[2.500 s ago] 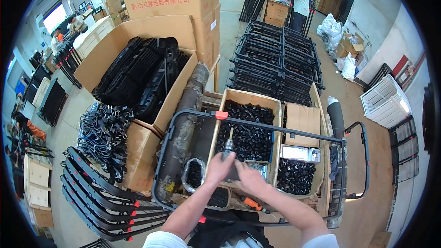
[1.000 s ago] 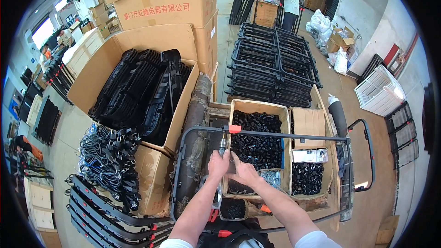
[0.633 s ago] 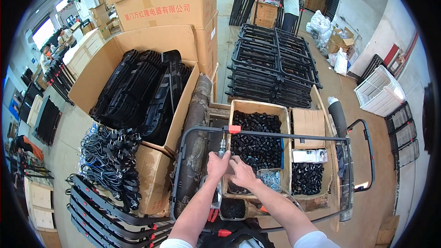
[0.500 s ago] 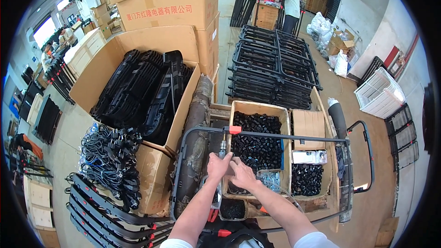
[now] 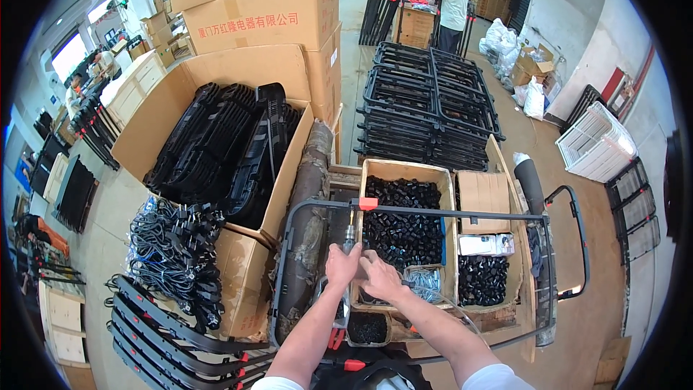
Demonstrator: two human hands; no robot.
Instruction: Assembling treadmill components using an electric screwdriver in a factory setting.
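My left hand (image 5: 341, 264) is closed around a slim metal power screwdriver (image 5: 349, 234) that stands upright above the fist. My right hand (image 5: 380, 275) presses against the left, fingers curled toward the tool; what it pinches is hidden. Both hands hover just below the top bar of a black metal frame (image 5: 447, 211) with a red clip (image 5: 368, 204) beside the tool. Behind the bar is an open cardboard box of small black parts (image 5: 403, 225). A clear bag of metal screws (image 5: 427, 282) lies by my right wrist.
A big carton of black plastic panels (image 5: 224, 148) and a heap of black cables (image 5: 173, 253) are on the left. Black frames are stacked ahead (image 5: 426, 105) and at lower left (image 5: 162, 332). A smaller box of black parts (image 5: 482, 279) is on the right. Two people (image 5: 453, 1) work far behind.
My hands stay together on the screwdriver at the frame's top bar. Since 2.5 s ago the view has shifted slightly; nothing else has visibly moved.
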